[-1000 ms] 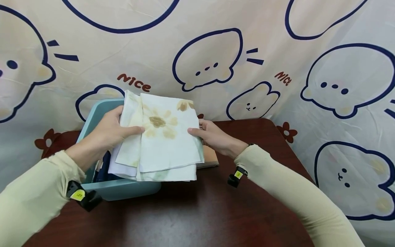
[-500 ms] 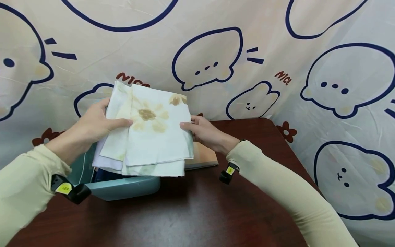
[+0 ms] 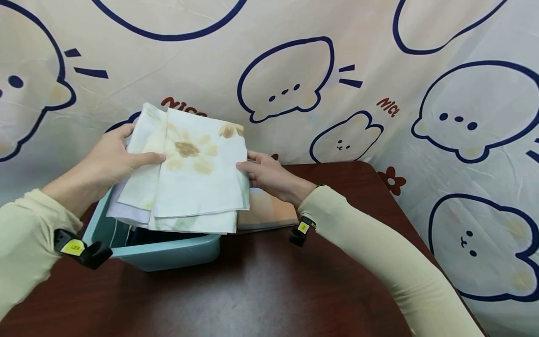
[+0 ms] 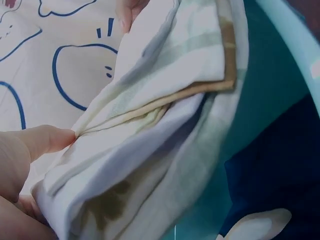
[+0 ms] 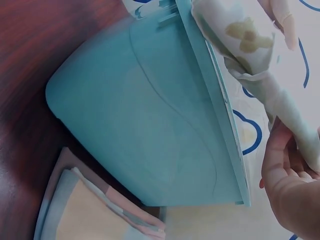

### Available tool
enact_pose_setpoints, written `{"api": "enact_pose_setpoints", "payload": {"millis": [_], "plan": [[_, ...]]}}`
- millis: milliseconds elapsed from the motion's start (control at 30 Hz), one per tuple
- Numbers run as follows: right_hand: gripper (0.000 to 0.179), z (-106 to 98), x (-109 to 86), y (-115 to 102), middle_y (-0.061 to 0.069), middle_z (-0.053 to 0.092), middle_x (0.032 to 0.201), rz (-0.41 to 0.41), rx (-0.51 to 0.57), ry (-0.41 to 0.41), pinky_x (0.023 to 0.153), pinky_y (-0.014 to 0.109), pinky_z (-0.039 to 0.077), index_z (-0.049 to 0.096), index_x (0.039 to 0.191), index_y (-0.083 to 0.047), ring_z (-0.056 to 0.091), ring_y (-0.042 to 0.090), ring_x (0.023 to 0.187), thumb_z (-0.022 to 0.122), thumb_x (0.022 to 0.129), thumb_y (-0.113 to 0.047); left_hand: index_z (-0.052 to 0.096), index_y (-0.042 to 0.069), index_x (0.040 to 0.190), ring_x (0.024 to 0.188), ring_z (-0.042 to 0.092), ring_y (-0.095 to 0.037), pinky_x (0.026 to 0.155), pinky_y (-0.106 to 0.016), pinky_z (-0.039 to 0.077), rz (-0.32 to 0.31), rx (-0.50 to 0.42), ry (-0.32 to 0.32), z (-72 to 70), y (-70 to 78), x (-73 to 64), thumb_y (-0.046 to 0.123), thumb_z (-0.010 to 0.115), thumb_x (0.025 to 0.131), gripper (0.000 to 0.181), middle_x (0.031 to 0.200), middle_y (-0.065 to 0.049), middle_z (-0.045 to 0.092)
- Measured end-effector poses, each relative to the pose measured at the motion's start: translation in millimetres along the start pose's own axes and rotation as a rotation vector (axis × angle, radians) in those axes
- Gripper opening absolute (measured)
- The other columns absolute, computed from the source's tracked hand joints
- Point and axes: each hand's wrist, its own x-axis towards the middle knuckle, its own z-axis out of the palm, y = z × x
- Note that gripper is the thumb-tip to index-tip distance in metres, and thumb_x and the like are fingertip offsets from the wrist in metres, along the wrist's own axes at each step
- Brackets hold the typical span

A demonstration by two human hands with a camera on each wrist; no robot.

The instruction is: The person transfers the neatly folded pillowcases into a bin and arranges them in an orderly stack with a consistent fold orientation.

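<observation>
A folded white cloth [image 3: 202, 182] with yellow-brown flower prints hangs over the blue plastic bin [image 3: 168, 256] in the head view. My left hand [image 3: 107, 157] grips its left edge, thumb on the front and fingers behind. At the right edge, my right hand [image 3: 271, 175] pinches it the same way. Several layers, some lilac and pale green, show along the lower edge of the cloth in the left wrist view. Below it in the bin lies dark blue fabric [image 4: 280, 170] with a pale print. The right wrist view shows the bundle above the bin's rim [image 5: 220, 100].
On the dark red-brown table [image 3: 269, 285], a folded peach and grey-blue cloth [image 5: 90, 215] lies close to the bin's right side. A white curtain [image 3: 286, 23] with navy cartoon outlines hangs behind the table and along its right side.
Both hands have carried the folded white cloth to the left and slightly up over the bin. More of the peach cloth on the table now shows.
</observation>
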Motion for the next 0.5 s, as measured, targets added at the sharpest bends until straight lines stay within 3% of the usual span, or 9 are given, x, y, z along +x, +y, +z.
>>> {"api": "enact_pose_setpoints", "payload": {"millis": [500], "plan": [[0.051, 16.5, 19.6, -3.5, 0.012, 0.046, 0.152, 0.005, 0.001, -0.031, 0.111, 0.046, 0.047, 0.029, 0.158, -0.009, 0.054, 0.028, 0.135, 0.043, 0.109, -0.015, 0.005, 0.003, 0.162, 0.075, 0.065, -0.012, 0.064, -0.039, 0.061, -0.038, 0.018, 0.015, -15.1, -14.1, 6.5, 0.041, 0.066, 0.097, 0.098, 0.142, -0.034, 0.042]]}}
